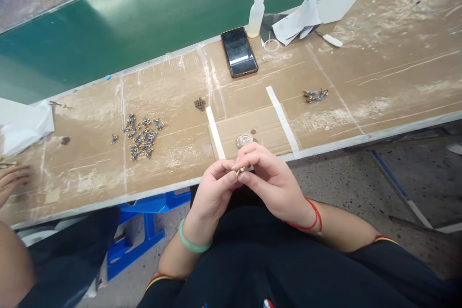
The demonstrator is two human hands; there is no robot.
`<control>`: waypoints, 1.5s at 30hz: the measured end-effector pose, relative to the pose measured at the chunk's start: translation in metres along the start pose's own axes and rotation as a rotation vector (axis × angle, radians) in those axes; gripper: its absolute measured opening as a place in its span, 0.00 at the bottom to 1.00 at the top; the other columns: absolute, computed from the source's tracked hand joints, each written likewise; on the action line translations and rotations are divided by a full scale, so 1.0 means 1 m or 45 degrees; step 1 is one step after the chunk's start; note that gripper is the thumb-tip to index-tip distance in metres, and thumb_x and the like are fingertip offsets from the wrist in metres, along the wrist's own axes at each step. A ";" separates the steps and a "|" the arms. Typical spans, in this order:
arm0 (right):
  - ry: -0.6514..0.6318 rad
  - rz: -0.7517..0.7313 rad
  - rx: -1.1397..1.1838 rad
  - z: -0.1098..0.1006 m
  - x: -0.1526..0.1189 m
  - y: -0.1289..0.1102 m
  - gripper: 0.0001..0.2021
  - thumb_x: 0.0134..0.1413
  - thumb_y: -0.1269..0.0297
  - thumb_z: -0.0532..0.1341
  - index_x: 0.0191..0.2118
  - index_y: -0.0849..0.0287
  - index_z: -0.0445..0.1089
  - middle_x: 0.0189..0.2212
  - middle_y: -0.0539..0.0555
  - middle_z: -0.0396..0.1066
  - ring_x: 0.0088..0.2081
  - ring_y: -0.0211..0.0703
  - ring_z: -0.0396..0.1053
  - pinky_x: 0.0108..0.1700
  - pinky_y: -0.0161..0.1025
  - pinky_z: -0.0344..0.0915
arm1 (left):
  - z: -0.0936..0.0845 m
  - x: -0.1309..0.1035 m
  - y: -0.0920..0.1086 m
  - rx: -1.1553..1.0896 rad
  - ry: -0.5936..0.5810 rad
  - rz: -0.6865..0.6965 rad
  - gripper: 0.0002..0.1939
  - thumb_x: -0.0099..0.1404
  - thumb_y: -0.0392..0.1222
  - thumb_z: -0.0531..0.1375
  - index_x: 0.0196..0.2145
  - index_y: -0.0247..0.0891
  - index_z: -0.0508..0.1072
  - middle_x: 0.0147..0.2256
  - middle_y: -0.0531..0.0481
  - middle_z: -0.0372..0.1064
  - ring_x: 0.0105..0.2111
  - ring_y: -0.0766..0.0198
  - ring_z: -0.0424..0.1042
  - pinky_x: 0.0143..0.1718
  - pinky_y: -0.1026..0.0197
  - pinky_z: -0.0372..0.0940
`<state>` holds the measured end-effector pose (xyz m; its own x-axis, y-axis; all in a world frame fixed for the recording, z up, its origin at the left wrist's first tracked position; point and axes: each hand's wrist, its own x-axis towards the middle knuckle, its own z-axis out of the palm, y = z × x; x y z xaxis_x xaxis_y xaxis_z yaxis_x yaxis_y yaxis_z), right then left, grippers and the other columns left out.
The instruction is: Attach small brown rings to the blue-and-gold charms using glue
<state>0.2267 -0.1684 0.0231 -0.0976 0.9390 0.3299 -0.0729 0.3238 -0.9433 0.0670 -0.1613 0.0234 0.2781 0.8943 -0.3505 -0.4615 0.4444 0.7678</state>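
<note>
My left hand (215, 190) and my right hand (270, 180) meet at the table's front edge, fingertips pinched together. Between them is a small gold-coloured metal piece (240, 171), mostly covered by the fingers. Just beyond the fingertips lies a small round clear dish (245, 140) on a cardboard piece (234, 125) held by white tape strips. Off to the left is a pile of small blue-and-gold metal pieces (142, 139). A smaller group of similar pieces (315, 96) lies to the right. Tiny dark rings (199, 103) are heaped near the left tape strip.
A phone (239, 52), a glue-like squeeze bottle (256, 12), crumpled white paper (298, 21) and a white-handled tool (330, 39) lie along the back. At the left edge, another person's hand (12, 180) rests on the table. A blue stool (146, 226) stands below.
</note>
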 end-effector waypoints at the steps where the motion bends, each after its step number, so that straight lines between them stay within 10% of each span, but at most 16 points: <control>1: 0.002 -0.045 -0.044 -0.002 0.002 -0.002 0.05 0.75 0.68 0.65 0.47 0.51 0.79 0.40 0.51 0.78 0.41 0.41 0.75 0.45 0.40 0.74 | 0.000 0.001 0.001 0.059 0.051 0.083 0.22 0.52 0.57 0.85 0.29 0.40 0.84 0.27 0.54 0.75 0.26 0.69 0.69 0.31 0.66 0.68; 10: -0.202 -0.069 -0.248 -0.011 0.009 -0.010 0.12 0.74 0.74 0.61 0.56 0.51 0.75 0.40 0.49 0.81 0.37 0.39 0.77 0.39 0.37 0.75 | -0.009 -0.003 0.009 0.570 0.018 0.640 0.13 0.71 0.53 0.74 0.33 0.42 0.86 0.33 0.49 0.81 0.33 0.63 0.77 0.37 0.63 0.72; 28: 0.124 -0.039 0.154 -0.006 0.000 0.015 0.04 0.71 0.58 0.72 0.44 0.49 0.85 0.33 0.51 0.76 0.35 0.42 0.74 0.38 0.41 0.73 | 0.004 0.007 -0.002 0.296 -0.070 0.144 0.28 0.60 0.67 0.78 0.27 0.38 0.80 0.26 0.50 0.73 0.28 0.64 0.68 0.32 0.60 0.66; 37: 0.293 -0.180 0.058 -0.026 -0.001 0.025 0.10 0.70 0.68 0.71 0.50 0.45 0.85 0.37 0.52 0.79 0.41 0.46 0.76 0.42 0.45 0.75 | -0.048 0.102 0.087 1.465 0.560 0.464 0.05 0.66 0.37 0.66 0.32 0.39 0.82 0.34 0.48 0.82 0.40 0.54 0.78 0.45 0.56 0.72; 45: 0.345 -0.198 -0.011 -0.033 0.001 0.024 0.10 0.71 0.68 0.70 0.51 0.44 0.85 0.38 0.52 0.79 0.40 0.45 0.77 0.40 0.43 0.75 | -0.057 0.143 0.106 1.818 0.562 0.360 0.07 0.65 0.36 0.64 0.35 0.36 0.84 0.34 0.47 0.82 0.37 0.56 0.77 0.46 0.55 0.70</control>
<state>0.2574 -0.1560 -0.0007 0.1821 0.8743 0.4499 -0.0574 0.4662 -0.8828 0.0100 0.0168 0.0245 -0.0629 0.9974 -0.0364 0.7935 0.0721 0.6042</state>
